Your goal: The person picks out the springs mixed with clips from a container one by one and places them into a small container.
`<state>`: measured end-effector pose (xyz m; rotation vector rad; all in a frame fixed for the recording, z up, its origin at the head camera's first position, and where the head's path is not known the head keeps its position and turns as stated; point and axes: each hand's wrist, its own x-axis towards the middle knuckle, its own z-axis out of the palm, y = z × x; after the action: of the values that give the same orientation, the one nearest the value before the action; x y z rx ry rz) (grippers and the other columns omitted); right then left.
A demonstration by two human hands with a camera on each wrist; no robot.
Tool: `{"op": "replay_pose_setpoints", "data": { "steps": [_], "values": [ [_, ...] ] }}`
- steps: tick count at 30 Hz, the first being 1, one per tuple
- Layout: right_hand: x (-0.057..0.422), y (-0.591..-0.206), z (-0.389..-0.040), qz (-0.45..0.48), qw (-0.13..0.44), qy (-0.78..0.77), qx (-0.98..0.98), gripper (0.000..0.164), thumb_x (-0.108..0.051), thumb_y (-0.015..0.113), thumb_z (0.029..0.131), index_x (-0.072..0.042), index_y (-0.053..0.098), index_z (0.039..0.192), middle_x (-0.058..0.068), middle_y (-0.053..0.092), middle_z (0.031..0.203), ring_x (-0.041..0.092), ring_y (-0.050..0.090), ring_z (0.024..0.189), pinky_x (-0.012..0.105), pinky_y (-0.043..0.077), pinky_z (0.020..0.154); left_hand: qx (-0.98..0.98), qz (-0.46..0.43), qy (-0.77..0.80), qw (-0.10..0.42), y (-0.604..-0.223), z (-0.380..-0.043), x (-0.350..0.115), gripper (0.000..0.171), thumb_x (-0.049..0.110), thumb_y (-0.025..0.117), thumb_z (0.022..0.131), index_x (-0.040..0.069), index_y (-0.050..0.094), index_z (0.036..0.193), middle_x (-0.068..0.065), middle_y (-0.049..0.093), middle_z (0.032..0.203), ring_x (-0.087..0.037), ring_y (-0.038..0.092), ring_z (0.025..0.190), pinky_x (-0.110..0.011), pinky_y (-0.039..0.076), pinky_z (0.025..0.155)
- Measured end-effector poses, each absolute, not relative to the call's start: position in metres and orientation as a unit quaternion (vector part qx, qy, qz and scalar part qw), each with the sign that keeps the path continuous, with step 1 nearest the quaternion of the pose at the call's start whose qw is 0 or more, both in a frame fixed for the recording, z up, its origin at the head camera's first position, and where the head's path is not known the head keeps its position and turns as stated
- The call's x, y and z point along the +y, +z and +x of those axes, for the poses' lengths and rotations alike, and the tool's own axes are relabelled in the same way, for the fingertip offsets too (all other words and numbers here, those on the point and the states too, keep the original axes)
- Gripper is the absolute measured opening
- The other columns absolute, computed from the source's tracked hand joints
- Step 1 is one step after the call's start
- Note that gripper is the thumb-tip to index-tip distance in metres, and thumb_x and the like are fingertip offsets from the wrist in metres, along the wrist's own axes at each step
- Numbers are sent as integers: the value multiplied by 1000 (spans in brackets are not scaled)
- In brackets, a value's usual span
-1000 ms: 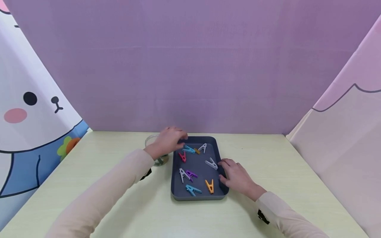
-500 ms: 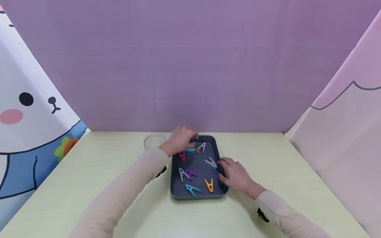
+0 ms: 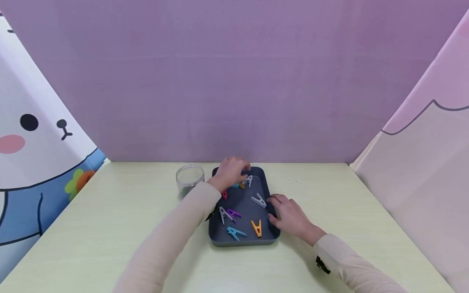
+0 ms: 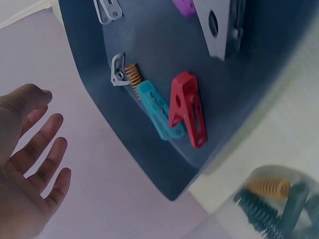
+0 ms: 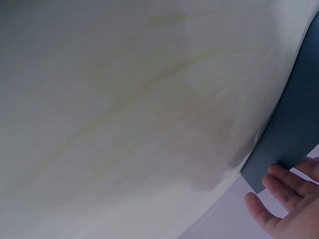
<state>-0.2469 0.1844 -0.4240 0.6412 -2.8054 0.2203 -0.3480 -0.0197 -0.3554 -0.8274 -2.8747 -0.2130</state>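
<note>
Above the far end of a dark grey tray (image 3: 244, 240) my left hand (image 3: 231, 173) hovers, holding nothing, its fingers apart and loosely bent in the left wrist view. Nearest to it are a white clothespin (image 3: 249, 180), a brown coil spring (image 4: 133, 75), a blue clothespin (image 4: 158, 109) and a red clothespin (image 4: 188, 109). My right hand (image 3: 291, 215) rests at the tray's right side, relaxed fingers against the wall. Elsewhere in the tray lie a second white clothespin (image 3: 259, 200), a yellow one (image 3: 257, 228), another blue one (image 3: 236, 233), and a purple one (image 3: 233, 215) beside a third white one (image 3: 224, 215).
A clear round jar (image 3: 189, 175) stands left of the tray, beside my left forearm. It holds several dark green springs (image 4: 259, 211) and an orange spring (image 4: 270, 187). A purple cloth (image 3: 234, 81) hangs behind the pale table (image 3: 311, 183).
My left hand has moved right from beside the jar to over the tray's far end, and the jar shows more fully. The right hand stays at the tray's side.
</note>
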Motion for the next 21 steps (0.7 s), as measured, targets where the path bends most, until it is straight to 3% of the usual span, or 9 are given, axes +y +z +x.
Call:
{"op": "replay_pose_setpoints", "data": {
  "steps": [13,21],
  "values": [
    [182,-425,-246,225,127,73,-963,42,-28,67,77,-7,59,112,9,56,119,23,52,111,42,46,79,-962,-239,-107,81,-377,-353,-15,22,28,67,81,21,65,101,5,65,98,-17,58,90,-41,43,86],
    [183,-425,-246,227,127,71,-963,43,-29,67,77,-7,59,113,9,56,119,24,52,111,41,46,79,-966,-217,-127,61,-385,-351,-17,25,26,69,80,18,65,103,0,63,100,-22,55,96,-43,43,86]
  ]
}}
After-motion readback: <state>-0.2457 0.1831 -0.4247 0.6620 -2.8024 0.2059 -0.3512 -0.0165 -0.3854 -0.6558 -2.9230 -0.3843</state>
